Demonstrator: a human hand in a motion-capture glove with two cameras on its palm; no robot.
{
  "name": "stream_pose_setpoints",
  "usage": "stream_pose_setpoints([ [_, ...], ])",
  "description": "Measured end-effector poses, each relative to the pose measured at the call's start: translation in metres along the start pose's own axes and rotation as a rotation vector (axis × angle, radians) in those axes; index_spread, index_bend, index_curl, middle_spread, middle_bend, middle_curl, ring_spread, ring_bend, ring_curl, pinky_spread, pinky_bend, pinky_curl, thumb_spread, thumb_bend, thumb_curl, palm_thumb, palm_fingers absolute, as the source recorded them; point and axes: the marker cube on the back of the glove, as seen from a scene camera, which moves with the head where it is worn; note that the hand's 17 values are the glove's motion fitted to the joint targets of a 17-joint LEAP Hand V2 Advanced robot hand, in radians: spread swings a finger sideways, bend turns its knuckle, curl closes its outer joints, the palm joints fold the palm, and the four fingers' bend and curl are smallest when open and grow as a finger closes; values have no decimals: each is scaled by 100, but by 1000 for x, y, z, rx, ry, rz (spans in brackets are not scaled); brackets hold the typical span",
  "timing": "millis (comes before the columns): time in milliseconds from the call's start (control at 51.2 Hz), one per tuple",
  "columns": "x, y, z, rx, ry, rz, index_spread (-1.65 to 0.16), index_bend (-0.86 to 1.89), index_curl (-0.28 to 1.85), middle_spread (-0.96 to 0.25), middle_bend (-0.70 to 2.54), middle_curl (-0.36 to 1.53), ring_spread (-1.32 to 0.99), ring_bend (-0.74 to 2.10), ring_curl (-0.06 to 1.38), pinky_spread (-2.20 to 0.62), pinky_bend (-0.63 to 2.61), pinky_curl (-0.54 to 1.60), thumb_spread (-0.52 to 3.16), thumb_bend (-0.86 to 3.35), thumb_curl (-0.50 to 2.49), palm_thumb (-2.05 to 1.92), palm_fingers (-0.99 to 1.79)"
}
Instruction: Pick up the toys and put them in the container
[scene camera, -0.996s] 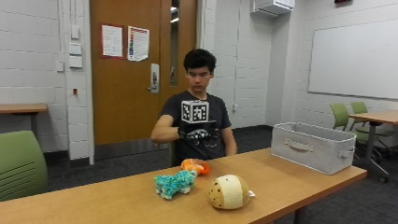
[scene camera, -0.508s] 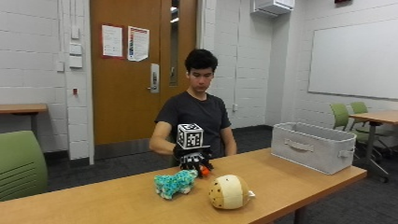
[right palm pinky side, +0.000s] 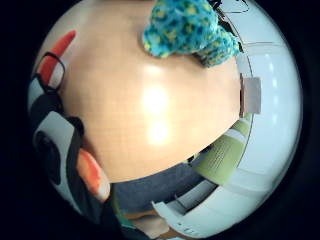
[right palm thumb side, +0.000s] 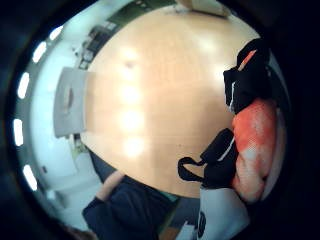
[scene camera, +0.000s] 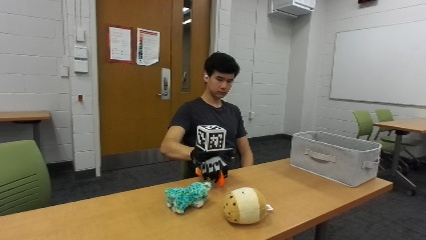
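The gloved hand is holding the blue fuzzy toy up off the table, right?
Not quite. The gloved hand is holding an orange toy up off the table. The blue fuzzy toy lies on the table beside the round cream toy, as the outside view shows.

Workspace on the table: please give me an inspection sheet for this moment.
Surface: wooden table, bare wood between the things.
Job's things: orange toy held above the table; teal toy and cream ball toy lying on it; grey container at the far end.
Clutter: nothing seen.
Grippers: right hand grips the orange toy.
Cables: nothing seen.
Surroundings: green chairs, door, whiteboard.
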Motion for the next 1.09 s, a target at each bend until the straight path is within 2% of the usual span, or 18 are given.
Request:
stream_pose_setpoints([
  [156,-8,-24,-49,37,2,1,-36,51,33,-39,78,62,-45,108,54,-46,88,44,75,20,57,61,121],
  [371,-56,-66,-154,151,57,-8,-31,71,45,-38,88,70,-44,115,57,-46,87,43,63,18,67,59,122],
  [508,-123,-92,-231,214,6,-53,-28,76,51,-37,92,73,-42,118,58,-46,89,44,59,18,73,58,119],
  [645,-211,-107,-283,250,-47,-144,-26,77,56,-36,94,76,-41,121,59,-46,92,45,57,18,79,57,116],
  [840,-372,-97,-310,267,-114,-357,-25,75,62,-35,95,78,-41,123,60,-46,93,45,56,19,86,55,113],
  [1035,-499,-88,-299,251,-29,-530,-25,72,67,-34,95,79,-40,124,60,-46,95,45,56,21,94,53,112],
  [1094,-515,-93,-291,246,2,-567,-25,71,69,-34,95,80,-40,124,60,-45,95,45,56,22,97,53,112],
])
